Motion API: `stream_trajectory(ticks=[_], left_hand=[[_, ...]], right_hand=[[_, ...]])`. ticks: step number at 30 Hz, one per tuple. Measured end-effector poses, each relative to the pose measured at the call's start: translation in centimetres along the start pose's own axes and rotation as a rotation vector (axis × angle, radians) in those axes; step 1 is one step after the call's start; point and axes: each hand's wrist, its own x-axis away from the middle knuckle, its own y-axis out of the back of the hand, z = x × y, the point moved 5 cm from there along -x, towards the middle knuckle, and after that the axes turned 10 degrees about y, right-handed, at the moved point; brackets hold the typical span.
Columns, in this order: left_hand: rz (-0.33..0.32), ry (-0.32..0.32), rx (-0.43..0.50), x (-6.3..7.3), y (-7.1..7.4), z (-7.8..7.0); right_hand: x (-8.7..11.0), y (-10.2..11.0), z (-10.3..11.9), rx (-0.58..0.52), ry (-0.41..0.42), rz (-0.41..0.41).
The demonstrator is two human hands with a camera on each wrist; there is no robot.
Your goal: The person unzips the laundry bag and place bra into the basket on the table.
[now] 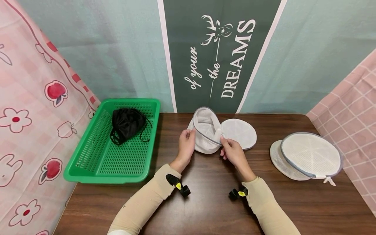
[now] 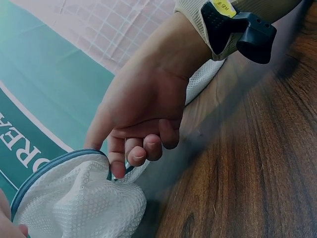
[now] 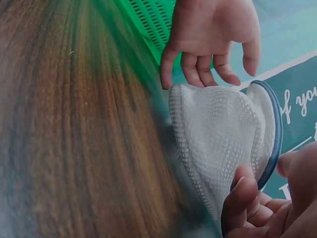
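Note:
A white mesh laundry bag (image 1: 205, 145) with a grey-blue zip rim stands opened on the table, its round lid (image 1: 239, 133) folded out flat to the right. My right hand (image 1: 233, 151) pinches the rim between thumb and index finger, beside the lid's hinge side; the left wrist view shows this right hand (image 2: 148, 109) with its other fingers curled in. At the bag's left wall is my left hand (image 1: 186, 143). In the right wrist view, the left hand's fingers (image 3: 190, 69) are loosely straight, tips right at the mesh, thumb apart from them.
A green plastic basket (image 1: 108, 179) stands on the left, with a black drawstring pouch (image 1: 127, 124) inside. On the right lies a second white mesh bag (image 1: 311, 155), its lid on top and a white tie hanging from it. Printed curtains (image 1: 117, 49) border the wooden table (image 1: 205, 209).

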Motion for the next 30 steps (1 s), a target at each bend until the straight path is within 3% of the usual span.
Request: stream_trajectory(ticks=[16, 30], left_hand=[[-0.008, -0.034, -0.046, 0.3, 0.1, -0.1], [-0.025, -0.175, -0.160, 1.5, 0.1, -0.8]], right_hand=[[0.3, 0.8, 0.1, 0.082, 0.006, 0.036], [0.7, 2.1, -0.2, 0.143, 0.026, 0.075]])
